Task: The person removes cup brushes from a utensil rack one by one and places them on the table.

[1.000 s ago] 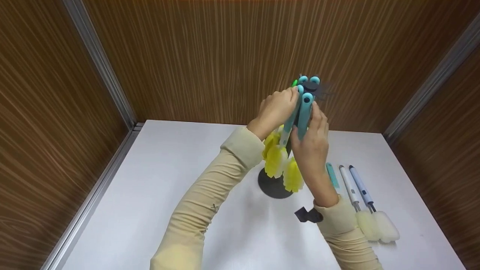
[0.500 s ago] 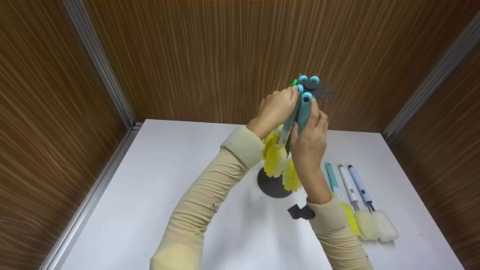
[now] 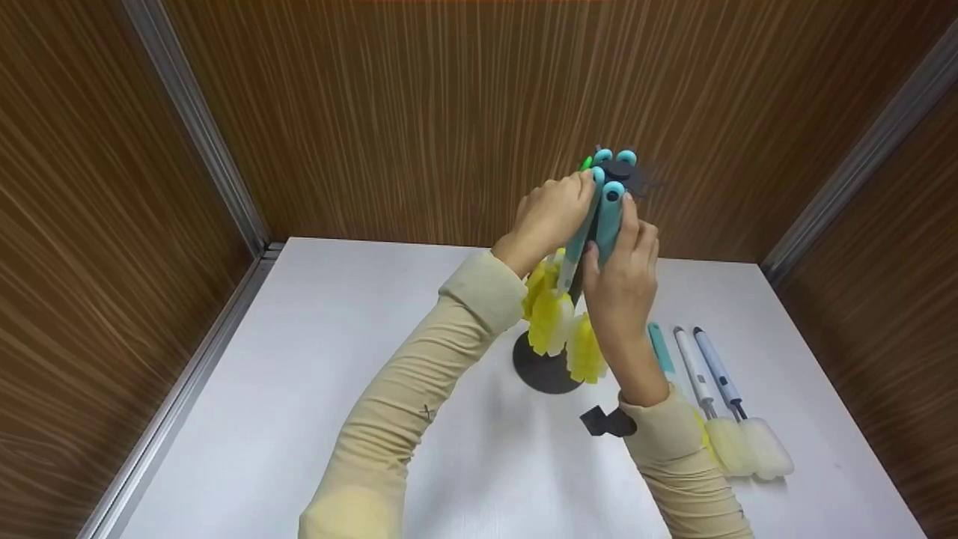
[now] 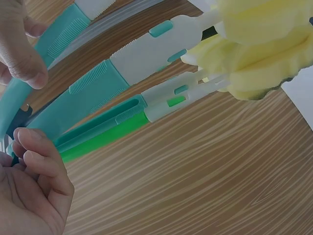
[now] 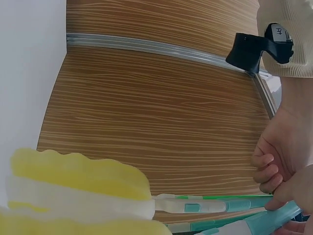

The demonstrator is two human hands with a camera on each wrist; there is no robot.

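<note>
A dark stand (image 3: 545, 372) rises from the white table (image 3: 337, 359) to a hub (image 3: 618, 168). Several teal-handled brushes (image 4: 93, 88) hang from the hub, their yellow sponge heads (image 3: 550, 320) pointing down. My right hand (image 3: 621, 281) grips one teal-handled brush (image 3: 608, 223) just below the hub; the right wrist view shows its handle (image 5: 266, 223) under my fingers. My left hand (image 3: 552, 215) is curled around the stand's upper part beside the hub, its fingers (image 4: 36, 159) next to a green handle (image 4: 105, 139).
Three more brushes lie on the table to the right of the stand: a teal one (image 3: 661, 350), a white one (image 3: 694, 367) and a pale blue one (image 3: 717, 368), with sponge heads (image 3: 748, 448) toward me. Wood-grain walls close in the table at the back and both sides.
My right hand has lifted the teal-handled brush slightly toward the hub. The left hand has stayed at the top of the stand.
</note>
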